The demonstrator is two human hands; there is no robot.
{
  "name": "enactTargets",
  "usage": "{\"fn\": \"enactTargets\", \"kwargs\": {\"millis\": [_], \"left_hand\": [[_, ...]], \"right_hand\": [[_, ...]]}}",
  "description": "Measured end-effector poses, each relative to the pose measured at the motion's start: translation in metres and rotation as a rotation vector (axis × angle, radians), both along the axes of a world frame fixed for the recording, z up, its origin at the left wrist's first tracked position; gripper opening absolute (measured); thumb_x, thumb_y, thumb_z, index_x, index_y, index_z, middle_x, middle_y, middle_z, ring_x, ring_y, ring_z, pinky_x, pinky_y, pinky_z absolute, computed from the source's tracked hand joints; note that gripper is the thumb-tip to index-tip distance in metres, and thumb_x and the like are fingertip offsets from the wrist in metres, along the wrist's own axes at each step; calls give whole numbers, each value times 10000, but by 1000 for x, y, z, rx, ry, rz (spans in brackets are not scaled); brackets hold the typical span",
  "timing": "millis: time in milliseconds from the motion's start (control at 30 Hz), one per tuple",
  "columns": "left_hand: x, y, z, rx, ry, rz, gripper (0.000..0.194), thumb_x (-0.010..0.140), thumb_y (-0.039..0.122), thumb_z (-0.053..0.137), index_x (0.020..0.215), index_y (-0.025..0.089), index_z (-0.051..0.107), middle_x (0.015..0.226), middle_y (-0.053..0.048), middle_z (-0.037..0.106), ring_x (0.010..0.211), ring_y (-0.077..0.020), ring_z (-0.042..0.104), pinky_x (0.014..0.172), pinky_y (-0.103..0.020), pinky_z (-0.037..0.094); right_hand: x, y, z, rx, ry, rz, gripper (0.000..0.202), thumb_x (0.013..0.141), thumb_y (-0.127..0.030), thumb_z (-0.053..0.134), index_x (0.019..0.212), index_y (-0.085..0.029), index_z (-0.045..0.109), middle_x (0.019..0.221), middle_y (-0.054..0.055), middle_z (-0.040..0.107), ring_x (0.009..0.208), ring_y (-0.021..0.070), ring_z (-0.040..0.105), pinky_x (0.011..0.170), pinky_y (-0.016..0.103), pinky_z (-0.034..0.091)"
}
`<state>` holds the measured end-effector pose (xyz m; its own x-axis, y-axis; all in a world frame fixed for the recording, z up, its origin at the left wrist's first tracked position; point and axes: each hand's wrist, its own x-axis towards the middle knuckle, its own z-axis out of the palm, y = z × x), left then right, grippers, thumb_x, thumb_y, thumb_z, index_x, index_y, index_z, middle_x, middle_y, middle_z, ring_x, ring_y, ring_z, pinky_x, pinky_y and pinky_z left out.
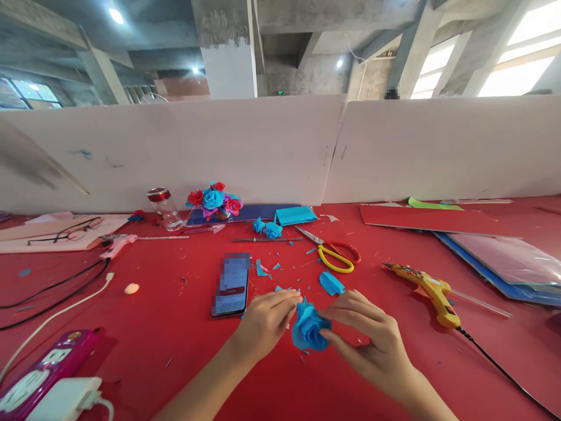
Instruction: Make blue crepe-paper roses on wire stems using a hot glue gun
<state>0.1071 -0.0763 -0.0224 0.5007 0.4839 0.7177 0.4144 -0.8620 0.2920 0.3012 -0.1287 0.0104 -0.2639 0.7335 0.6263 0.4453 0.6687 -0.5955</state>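
Note:
A blue paper flower (310,328) with layered petals is held up between my two hands above the red table. My left hand (268,318) is closed at its left side, with the fingertips pinched where the flower's base seems to be. On the other side, my right hand (372,333) grips the outer petals between thumb and fingers. Just beyond lies a loose blue paper petal (332,283). Scissors (335,252) with yellow and red handles rest behind it, blades partly apart. Two finished-looking blue flowers (272,229) lie farther back.
A phone (231,285) lies left of my hands, and a yellow glue gun (427,289) with its cord lies right. Behind stand a flower bunch (214,200) and a glass jar (165,209). A power strip (48,371) fills the front left. A white partition (263,152) borders the back.

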Motion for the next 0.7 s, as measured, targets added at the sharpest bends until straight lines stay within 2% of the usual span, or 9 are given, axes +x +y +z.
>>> {"fn": "enactTargets", "kwargs": {"millis": [167,367,500,700], "left_hand": [[-1,1,-1,38,25,22,189,888,156,453,961,167,628,943,-51,721,877,-163,680,780,-284,572],[-4,4,-4,152,87,86,216,890,136,432,988,129,624,945,-80,716,874,-188,680,725,-294,588],[-6,6,-7,215,132,107,235,885,105,421,1023,122,611,971,-88,708,900,-197,671,727,-299,585],[-7,5,-8,244,168,113,255,878,77,413,1042,110,605,999,-93,701,926,-208,664,745,-307,582]], "right_hand": [[0,-1,0,-18,-13,-54,186,776,-121,582,896,-234,670,762,55,680,692,195,607,664,340,493],[-1,0,-3,-109,38,-97,157,787,-144,576,861,-236,679,791,51,695,722,196,627,662,302,497],[-4,3,-2,-274,94,-98,125,816,-217,559,795,-226,682,741,42,683,687,188,611,667,291,479],[-7,5,1,-522,290,-22,248,825,-372,539,691,-188,638,649,27,618,630,166,559,602,262,454]]}}
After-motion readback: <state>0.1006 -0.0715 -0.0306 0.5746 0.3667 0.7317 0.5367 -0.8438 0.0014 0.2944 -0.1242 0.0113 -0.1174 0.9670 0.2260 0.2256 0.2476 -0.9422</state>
